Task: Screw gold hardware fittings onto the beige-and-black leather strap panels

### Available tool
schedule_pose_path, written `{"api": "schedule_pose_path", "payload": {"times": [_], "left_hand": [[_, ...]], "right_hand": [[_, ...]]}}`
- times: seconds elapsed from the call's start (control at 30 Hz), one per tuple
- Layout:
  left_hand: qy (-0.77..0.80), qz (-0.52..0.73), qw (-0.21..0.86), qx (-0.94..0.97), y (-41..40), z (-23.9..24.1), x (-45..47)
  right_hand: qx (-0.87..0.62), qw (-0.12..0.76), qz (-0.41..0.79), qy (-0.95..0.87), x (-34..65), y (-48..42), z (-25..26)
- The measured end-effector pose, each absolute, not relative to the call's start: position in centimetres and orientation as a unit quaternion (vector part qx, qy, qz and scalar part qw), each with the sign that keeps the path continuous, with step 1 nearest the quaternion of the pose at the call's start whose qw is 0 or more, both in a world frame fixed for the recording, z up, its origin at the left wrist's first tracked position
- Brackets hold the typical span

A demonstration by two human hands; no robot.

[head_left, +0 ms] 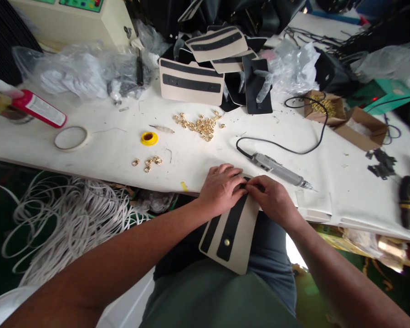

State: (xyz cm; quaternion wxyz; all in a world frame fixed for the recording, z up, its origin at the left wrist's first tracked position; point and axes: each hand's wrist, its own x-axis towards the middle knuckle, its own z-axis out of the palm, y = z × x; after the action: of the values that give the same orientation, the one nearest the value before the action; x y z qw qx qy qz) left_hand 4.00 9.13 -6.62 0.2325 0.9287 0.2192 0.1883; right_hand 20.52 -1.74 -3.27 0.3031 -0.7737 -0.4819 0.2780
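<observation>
A beige panel (241, 237) with two black straps leans from my lap onto the table edge. On the wider black strap (233, 218), a gold round stud (227, 242) shows at the near end. My left hand (222, 189) lies over the panel's far part, its thumb and fingertips closing at the strap's far end. Fingertips of my right hand (268, 196) pinch at that same spot, touching the left thumb. Whatever small part sits between the fingertips is hidden. Just right of my hands lies a grey electric screwdriver (278, 169) with a black cable.
Gold ring-shaped fittings (203, 125) lie in a pile, with several more nearer the left. A yellow spool (149, 138), tape roll (71, 138) and red bottle (43, 109) stand leftward. Stacked panels (191, 93) are at the back. A carton of gold screws (323, 109) sits right.
</observation>
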Motion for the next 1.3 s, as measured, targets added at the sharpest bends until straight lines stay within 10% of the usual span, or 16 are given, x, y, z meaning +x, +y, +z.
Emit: {"api": "schedule_pose_path", "payload": {"times": [0.97,1.13,1.3], "left_hand": [[0.228,0.185,0.211,0.932,9.0,-6.4,4.1],[0.231,0.193,0.217,0.929,9.0,-6.4,4.2],[0.231,0.186,0.223,0.929,9.0,-6.2,4.3]], "right_hand": [[-0.738,0.3,0.435,-0.42,22.3,-1.0,-2.6],[-0.809,0.277,0.152,-0.496,24.6,-2.4,-1.5],[-0.836,0.056,0.002,-0.546,29.0,-3.3,-2.6]]}}
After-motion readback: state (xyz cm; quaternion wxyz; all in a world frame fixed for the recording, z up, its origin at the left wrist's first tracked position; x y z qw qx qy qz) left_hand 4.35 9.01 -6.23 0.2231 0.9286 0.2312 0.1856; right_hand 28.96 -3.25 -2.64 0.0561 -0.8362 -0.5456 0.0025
